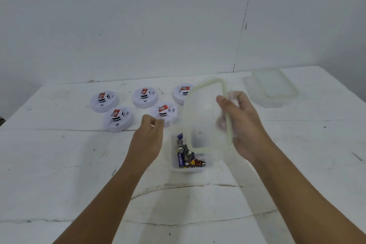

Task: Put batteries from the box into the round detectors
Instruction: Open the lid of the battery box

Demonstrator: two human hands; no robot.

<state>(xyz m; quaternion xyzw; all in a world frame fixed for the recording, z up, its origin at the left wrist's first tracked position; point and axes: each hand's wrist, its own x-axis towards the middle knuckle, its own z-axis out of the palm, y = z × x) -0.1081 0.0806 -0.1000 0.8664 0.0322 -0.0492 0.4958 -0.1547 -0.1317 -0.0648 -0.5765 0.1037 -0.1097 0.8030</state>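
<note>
your right hand (240, 123) grips the clear lid (208, 117) by its right long edge, thumb over the top face and fingers behind it, holding it tilted above the far half of the open box (188, 169). the batteries (185, 154) lie heaped in the box's near-left part, just below and to the left of that grip, most with their long axes running roughly near to far. your left hand (148, 136) hovers just left of the box, fingers loosely curled and holding nothing. it looks the nearer and freer hand for the batteries, which sit right beside it to its right; the lid would likely need setting aside first. beyond your left hand, five round white detectors (105, 101) rest on the white table (59, 164), the closest just past its knuckles. far right of the grip lies another clear container (273, 87).
</note>
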